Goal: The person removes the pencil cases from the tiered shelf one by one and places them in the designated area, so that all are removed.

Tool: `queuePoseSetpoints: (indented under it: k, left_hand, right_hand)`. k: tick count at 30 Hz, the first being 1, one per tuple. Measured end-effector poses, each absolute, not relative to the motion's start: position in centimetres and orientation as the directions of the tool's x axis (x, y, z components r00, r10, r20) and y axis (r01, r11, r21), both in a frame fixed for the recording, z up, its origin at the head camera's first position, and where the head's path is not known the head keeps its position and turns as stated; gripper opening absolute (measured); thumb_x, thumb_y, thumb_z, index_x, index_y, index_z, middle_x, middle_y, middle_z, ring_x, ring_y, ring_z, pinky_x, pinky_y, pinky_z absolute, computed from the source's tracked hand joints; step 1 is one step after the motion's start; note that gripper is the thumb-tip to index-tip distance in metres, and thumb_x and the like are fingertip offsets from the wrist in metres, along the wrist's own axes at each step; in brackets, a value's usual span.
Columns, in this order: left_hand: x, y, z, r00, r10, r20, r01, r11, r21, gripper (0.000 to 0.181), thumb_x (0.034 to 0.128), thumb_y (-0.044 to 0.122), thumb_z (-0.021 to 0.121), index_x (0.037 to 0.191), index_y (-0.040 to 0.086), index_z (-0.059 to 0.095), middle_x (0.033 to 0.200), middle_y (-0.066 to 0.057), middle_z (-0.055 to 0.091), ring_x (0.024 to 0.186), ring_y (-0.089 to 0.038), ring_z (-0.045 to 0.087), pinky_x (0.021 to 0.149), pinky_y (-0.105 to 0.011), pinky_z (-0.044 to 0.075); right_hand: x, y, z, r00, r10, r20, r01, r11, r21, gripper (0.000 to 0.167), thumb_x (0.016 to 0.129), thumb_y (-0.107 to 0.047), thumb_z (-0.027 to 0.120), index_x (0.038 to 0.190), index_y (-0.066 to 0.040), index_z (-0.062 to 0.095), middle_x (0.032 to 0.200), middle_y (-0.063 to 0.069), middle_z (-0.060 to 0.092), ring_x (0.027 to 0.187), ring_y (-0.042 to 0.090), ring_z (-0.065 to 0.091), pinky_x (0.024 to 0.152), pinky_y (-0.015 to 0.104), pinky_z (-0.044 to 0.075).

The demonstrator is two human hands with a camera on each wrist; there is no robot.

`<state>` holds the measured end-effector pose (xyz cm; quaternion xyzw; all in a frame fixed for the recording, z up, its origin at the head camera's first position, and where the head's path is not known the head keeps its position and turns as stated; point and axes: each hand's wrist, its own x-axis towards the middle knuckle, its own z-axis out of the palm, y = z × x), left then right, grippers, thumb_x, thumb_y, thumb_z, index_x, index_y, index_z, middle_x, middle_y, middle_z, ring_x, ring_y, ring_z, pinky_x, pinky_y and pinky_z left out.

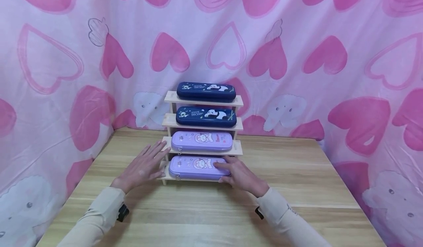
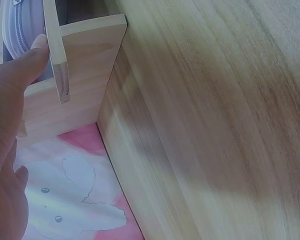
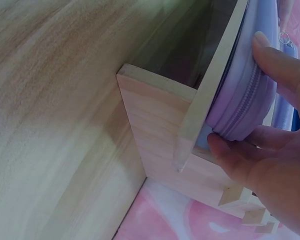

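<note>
Two purple pencil cases with a bunny print lie on a stepped wooden rack (image 1: 237, 149): the lower purple pencil case (image 1: 190, 167) on the bottom step, the upper purple pencil case (image 1: 185, 139) one step above. My right hand (image 1: 242, 175) grips the right end of the lower one; in the right wrist view its fingers lie round the zipped end. My left hand (image 1: 143, 166) is spread at the rack's left side with extended fingers. In the left wrist view its thumb (image 2: 35, 55) lies at the edge of a shelf board, close to a case's zipped end.
On the two top steps lie navy panda pencil cases, the higher navy pencil case (image 1: 201, 91) and the lower navy pencil case (image 1: 195, 116). The rack stands on a wood-grain table (image 1: 198, 214), near a pink heart-print curtain (image 1: 132, 37) at the back and sides.
</note>
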<state>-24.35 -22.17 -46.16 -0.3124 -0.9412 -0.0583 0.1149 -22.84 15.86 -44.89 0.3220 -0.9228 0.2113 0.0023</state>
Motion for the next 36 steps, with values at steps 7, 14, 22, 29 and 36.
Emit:
queuePoseSetpoints:
  k: [7,14,22,29,36]
  left_hand:
    - [-24.3,-22.1,-46.3,-0.778,0.572,0.259,0.602,0.797,0.048,0.088,0.0846,0.041,0.077,0.156,0.014,0.033,0.166,-0.014,0.023,0.154,-0.037,0.021,0.125,-0.056,0.017]
    - [-24.3,-22.1,-46.2,-0.785,0.565,0.253,0.594,0.803,0.052,0.091,0.0831,0.041,0.079,0.157,0.015,0.033,0.167,-0.013,0.022,0.155,-0.035,0.018,0.125,-0.057,0.017]
    - [-24.4,-22.1,-46.3,-0.775,0.572,0.268,0.604,0.796,0.048,0.091,0.0821,0.04,0.08,0.156,0.014,0.034,0.166,-0.014,0.023,0.154,-0.037,0.02,0.125,-0.056,0.017]
    - [-24.4,-22.1,-46.5,-0.751,0.58,0.316,0.62,0.784,0.035,0.092,0.0789,0.038,0.083,0.155,0.013,0.037,0.164,-0.016,0.028,0.152,-0.038,0.025,0.122,-0.058,0.023]
    - [-24.4,-22.1,-46.3,-0.772,0.57,0.281,0.605,0.795,0.049,0.093,0.0795,0.039,0.082,0.155,0.012,0.036,0.165,-0.015,0.026,0.153,-0.037,0.022,0.124,-0.058,0.019]
  right_hand:
    - [-22.5,16.0,-45.2,-0.793,-0.587,0.163,-0.598,0.703,-0.385,0.056,0.085,-0.031,0.079,0.138,-0.022,0.062,0.156,0.018,0.042,0.135,0.035,0.05,0.111,0.05,0.045]
    - [-22.4,16.2,-44.8,-0.798,-0.586,0.139,-0.588,0.707,-0.393,0.057,0.084,-0.029,0.081,0.138,-0.023,0.062,0.152,0.017,0.046,0.133,0.033,0.051,0.112,0.049,0.046]
    - [-22.5,16.1,-44.5,-0.809,-0.584,0.07,-0.553,0.714,-0.429,0.061,0.084,-0.029,0.082,0.141,-0.021,0.059,0.157,0.019,0.04,0.136,0.037,0.047,0.11,0.051,0.047]
    - [-22.4,15.9,-44.9,-0.794,-0.601,0.093,-0.579,0.7,-0.417,0.065,0.083,-0.029,0.082,0.143,-0.026,0.057,0.156,0.016,0.041,0.135,0.032,0.047,0.111,0.046,0.047]
    - [-22.0,16.1,-45.8,-0.754,-0.637,0.162,-0.654,0.704,-0.276,0.06,0.088,-0.033,0.076,0.144,-0.033,0.055,0.155,0.02,0.04,0.136,0.035,0.046,0.11,0.05,0.047]
